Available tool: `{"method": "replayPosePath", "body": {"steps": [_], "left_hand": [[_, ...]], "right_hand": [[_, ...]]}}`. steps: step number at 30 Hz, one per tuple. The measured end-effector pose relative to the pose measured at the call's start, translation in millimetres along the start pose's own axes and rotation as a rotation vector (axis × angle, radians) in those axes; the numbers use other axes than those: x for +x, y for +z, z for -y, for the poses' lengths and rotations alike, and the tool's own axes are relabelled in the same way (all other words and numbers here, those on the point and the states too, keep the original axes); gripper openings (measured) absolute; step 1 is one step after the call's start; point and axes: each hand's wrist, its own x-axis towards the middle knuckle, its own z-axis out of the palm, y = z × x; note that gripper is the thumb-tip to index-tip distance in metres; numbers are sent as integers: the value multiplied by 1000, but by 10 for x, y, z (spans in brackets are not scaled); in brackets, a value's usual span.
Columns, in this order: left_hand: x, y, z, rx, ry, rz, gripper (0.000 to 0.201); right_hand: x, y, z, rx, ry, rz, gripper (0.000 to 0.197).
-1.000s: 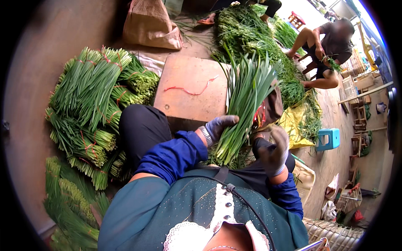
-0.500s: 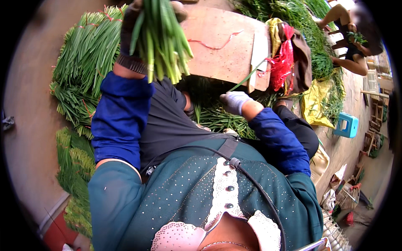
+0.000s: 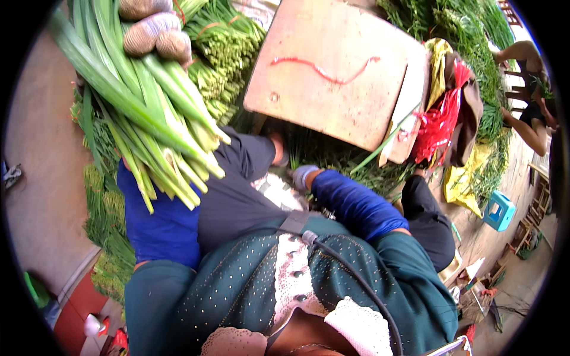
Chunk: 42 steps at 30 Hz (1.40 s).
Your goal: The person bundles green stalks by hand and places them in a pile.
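Observation:
My left hand (image 3: pixel 157 35), in a dirty knit glove, is closed round a loose bunch of garlic chives (image 3: pixel 142 113) at the upper left. The pale cut ends hang toward my lap, over my blue sleeve, and the leaves run up and back. Low between my knees is my right hand (image 3: pixel 305 177) in a pale glove, beside my leg and near loose leaves. Its fingers are mostly hidden. Ahead stands a small wooden table (image 3: pixel 332 35) with a red plastic strip (image 3: pixel 326 74) lying curved on its top.
Tied chive bundles (image 3: pixel 222 65) are stacked left of the table. A red plastic string bunch (image 3: pixel 442 127) hangs at its right edge, where a single leaf (image 3: pixel 386 142) sticks out. Loose greens (image 3: pixel 481 65), a yellow sack (image 3: pixel 466 178) and a blue stool (image 3: pixel 499 210) lie right; another person (image 3: pixel 534 101) sits beyond.
My left hand has swung left and closer with the chives. My right hand has moved left and down between my knees. The view has shifted, showing more bundles beside the table.

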Motion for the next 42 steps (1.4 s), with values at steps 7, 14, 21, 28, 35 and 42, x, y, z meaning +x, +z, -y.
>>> {"method": "replayPosePath", "body": {"steps": [7,14,21,28,35,42], "left_hand": [[68,-191,-63,-94,10,120,76],[-33,-10,99,-186,91,115,84],[-134,94,61,-163,245,162,63],[-173,43,89,-37,276,27,56],[-189,-80,267,159,84,-181,50],[-95,-311,492,244,-56,-339,56]], "right_hand": [[-798,-506,115,110,-8,-234,32],[-3381,-1512,642,279,-148,-164,67],[-4562,-1626,1040,977,-254,-1298,62],[-2812,-2105,527,1024,-239,-1589,56],[-1384,-1899,-192,584,416,-1295,48],[-1981,-2186,-111,19,565,-1172,25]]}}
